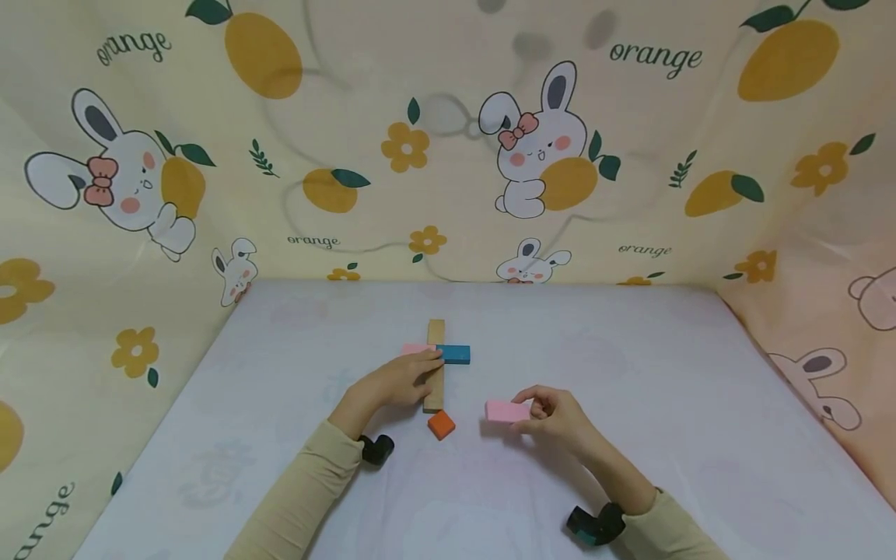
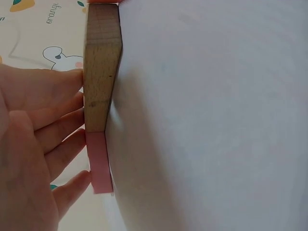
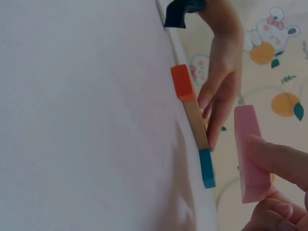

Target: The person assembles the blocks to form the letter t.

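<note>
A long wooden block (image 1: 435,390) lies on the table, pointing away from the person. A blue block (image 1: 456,355) sits against its right side and a pink block (image 1: 416,349) against its left, so the three form a cross. My left hand (image 1: 393,381) rests its fingertips on the wooden block and the left pink block, fingers loosely extended in the left wrist view. Just off the wooden block's near end lies an orange block (image 1: 441,425), turned at an angle. Between thumb and fingers, my right hand (image 1: 558,416) pinches a second pink block (image 3: 250,159), right of the cross.
The white-covered table (image 1: 280,467) ends at the back against an upright patterned cloth (image 1: 434,194) with rabbits and oranges. Black wrist-worn devices sit on the left (image 1: 378,449) and right (image 1: 595,525) wrists, low over the tabletop.
</note>
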A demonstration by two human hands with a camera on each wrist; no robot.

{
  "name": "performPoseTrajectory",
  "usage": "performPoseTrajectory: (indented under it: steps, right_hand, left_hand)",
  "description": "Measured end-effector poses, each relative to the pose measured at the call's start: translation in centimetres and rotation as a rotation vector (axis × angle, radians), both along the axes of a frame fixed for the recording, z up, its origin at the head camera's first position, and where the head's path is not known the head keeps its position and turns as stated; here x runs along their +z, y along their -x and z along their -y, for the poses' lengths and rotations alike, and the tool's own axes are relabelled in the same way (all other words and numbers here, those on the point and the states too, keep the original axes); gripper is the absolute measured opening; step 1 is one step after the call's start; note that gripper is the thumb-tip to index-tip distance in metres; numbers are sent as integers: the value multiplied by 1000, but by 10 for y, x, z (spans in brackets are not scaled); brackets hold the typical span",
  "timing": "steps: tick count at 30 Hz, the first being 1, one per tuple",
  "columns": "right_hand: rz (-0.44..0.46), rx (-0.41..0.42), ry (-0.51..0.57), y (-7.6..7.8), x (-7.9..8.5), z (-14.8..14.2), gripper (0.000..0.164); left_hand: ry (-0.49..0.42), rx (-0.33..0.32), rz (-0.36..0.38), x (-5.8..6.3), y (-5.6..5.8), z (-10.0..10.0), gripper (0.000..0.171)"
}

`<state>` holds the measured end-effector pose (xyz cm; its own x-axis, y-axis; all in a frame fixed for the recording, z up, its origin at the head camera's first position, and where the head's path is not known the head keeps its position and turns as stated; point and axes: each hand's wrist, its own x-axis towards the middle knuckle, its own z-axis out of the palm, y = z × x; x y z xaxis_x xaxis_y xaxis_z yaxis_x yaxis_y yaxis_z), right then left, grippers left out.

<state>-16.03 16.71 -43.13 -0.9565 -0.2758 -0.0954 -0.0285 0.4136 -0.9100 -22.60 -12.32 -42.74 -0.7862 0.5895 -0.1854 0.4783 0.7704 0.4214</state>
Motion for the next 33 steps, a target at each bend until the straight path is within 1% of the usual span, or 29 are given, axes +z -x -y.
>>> performPoseTrajectory:
  steps: [10,18,25,33]
  right_hand:
    - [-7,30,-7,-2,-4,6,37]
    - [32,53,2,-4,-7,11,35]
    - [32,76,-7,-5,-9,16,36]
    - [35,115,30,-5,-14,20,38]
  left_hand:
    - [-2,-8,-19,2,0,0,52]
    - [-6,-19,-17,0,1,0,52]
    - [-10,-23,-11,-1,1,0,52]
    - [-21,-31,-27,-1,1,1,52]
